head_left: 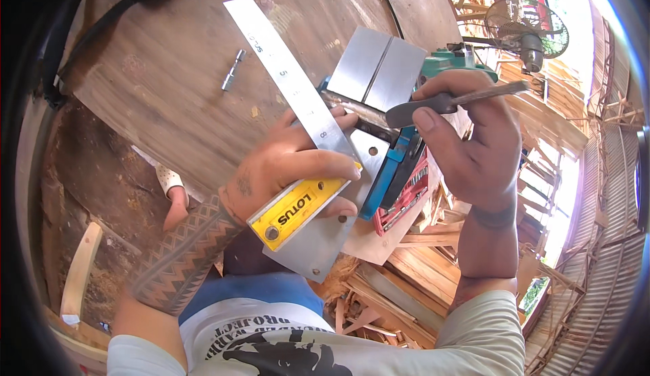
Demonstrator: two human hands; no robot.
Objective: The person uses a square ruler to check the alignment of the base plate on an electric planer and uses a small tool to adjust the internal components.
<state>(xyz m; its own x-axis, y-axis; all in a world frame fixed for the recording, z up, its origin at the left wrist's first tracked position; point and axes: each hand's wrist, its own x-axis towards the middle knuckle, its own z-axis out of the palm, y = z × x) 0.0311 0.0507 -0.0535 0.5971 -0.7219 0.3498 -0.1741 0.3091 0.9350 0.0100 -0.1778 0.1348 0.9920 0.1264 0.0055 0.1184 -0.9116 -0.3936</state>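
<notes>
Left hand clamps try square; right hand grips tool.

Left fingers closed around the try square at its yellow stock; steel blade runs toward 11 o'clock across the wooden board. At 3 o'clock of it, right hand closed on a dark-handled tool, shaft pointing toward 2 o'clock. Between both hands: teal power planer, upside down, its metal sole plates at 12 o'clock. Small metal socket bit lies on the board at 10 o'clock, well apart. Lumber offcuts at 5 o'clock; standing fan at 2 o'clock.
</notes>
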